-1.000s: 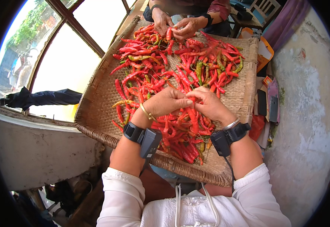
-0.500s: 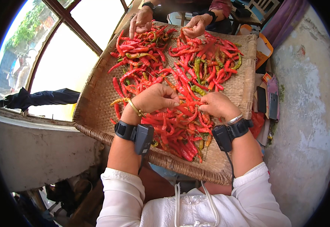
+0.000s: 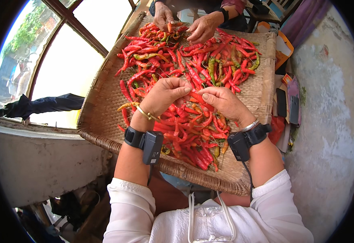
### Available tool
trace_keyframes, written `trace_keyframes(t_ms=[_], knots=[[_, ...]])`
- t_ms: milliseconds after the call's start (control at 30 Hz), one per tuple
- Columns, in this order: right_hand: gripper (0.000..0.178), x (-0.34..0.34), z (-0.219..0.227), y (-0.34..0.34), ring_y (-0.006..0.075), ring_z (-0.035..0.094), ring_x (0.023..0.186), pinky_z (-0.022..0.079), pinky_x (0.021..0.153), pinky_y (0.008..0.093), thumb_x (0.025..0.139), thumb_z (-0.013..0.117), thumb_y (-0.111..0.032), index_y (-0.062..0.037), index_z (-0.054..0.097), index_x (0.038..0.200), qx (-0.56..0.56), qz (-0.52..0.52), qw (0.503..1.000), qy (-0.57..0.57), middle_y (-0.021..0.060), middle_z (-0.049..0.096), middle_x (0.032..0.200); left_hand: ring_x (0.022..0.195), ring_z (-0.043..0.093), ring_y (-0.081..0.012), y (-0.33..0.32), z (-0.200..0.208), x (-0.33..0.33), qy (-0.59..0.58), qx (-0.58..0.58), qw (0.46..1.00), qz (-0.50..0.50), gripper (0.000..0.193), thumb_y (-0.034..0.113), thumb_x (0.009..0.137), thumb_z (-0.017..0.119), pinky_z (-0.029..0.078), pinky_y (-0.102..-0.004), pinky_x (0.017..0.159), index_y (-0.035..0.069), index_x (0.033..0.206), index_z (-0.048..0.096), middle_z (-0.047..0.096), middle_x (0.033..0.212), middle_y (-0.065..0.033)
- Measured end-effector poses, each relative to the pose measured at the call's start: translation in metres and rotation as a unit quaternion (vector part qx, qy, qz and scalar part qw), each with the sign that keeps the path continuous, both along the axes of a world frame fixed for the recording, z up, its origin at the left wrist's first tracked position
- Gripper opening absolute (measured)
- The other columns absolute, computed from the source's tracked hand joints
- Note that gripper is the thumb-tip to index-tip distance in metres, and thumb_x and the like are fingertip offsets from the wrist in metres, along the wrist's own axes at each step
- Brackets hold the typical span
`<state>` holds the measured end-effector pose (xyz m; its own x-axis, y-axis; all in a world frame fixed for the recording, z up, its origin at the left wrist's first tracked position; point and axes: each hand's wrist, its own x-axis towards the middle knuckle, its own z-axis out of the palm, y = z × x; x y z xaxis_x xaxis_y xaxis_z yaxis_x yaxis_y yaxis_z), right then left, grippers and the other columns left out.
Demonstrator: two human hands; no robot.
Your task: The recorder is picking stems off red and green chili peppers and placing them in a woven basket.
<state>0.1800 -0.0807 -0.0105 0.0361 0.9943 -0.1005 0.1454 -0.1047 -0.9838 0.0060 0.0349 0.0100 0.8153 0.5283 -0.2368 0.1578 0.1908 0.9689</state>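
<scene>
Over the middle of a wide woven basket tray [image 3: 100, 109], my left hand [image 3: 165, 97] and my right hand [image 3: 226, 103] are close together. A red chili pepper [image 3: 199, 100] spans the gap between them. Both hands pinch it, the left at one end and the right at the other; its tips are partly hidden by my fingers. Beneath and around my hands lie many loose red chilies [image 3: 195, 156], with some green and orange ones among them. A long yellowish chili [image 3: 127, 105] rests beside my left wrist.
Across the tray, a co-worker's hands [image 3: 201, 29] are over the far chilies, one pinching an orange-red piece. A folded dark umbrella [image 3: 47, 106] lies on the window ledge at left. Phones [image 3: 293, 109] and bags lie right of the tray, beside a wall [image 3: 327, 133].
My hands have risen slightly away from me, with a red chili now stretched between them. The co-worker's hands have shifted right and lower on one side, closer together.
</scene>
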Motion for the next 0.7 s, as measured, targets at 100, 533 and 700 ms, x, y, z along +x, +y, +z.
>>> trace_keyframes(t_ms=[100, 533, 700], knots=[[0.022, 0.0, -0.003, -0.002, 0.0072, 0.053, 0.065, 0.044, 0.059, 0.0223, 0.086, 0.052, -0.018, 0.0014, 0.058, 0.092, -0.01, 0.06, 0.998, 0.019, 0.0017, 0.057, 0.074, 0.052, 0.051, -0.004, -0.002, -0.003, 0.007, -0.025, -0.05, 0.997, 0.046, 0.011, 0.015, 0.085, 0.057, 0.043, -0.0174, 0.049, 0.005, 0.083, 0.061, 0.058, 0.067, 0.0025], [0.026, 0.001, 0.003, -0.005, 0.0092, 0.055, 0.062, 0.045, 0.054, 0.0237, 0.085, 0.054, -0.021, 0.0017, 0.052, 0.098, -0.151, 0.076, 0.986, -0.003, 0.0036, 0.057, 0.072, 0.093, 0.055, -0.0324, 0.003, -0.01, -0.026, 0.434, 0.519, 0.736, 0.018, 0.032, 0.031, 0.072, 0.063, 0.046, -0.0417, 0.079, 0.005, 0.091, 0.06, 0.059, 0.098, -0.0141], [0.047, 0.006, 0.001, 0.003, 0.0109, 0.054, 0.086, 0.046, 0.07, 0.0232, 0.084, 0.057, -0.018, 0.0045, 0.04, 0.122, 0.038, -0.237, 0.961, 0.136, 0.0074, 0.056, 0.1, 0.091, 0.057, -0.0336, 0.003, -0.021, -0.041, 0.428, 0.48, 0.765, -0.021, 0.032, 0.03, 0.071, 0.064, 0.047, -0.0426, 0.077, 0.006, 0.092, 0.06, 0.057, 0.099, -0.0161]])
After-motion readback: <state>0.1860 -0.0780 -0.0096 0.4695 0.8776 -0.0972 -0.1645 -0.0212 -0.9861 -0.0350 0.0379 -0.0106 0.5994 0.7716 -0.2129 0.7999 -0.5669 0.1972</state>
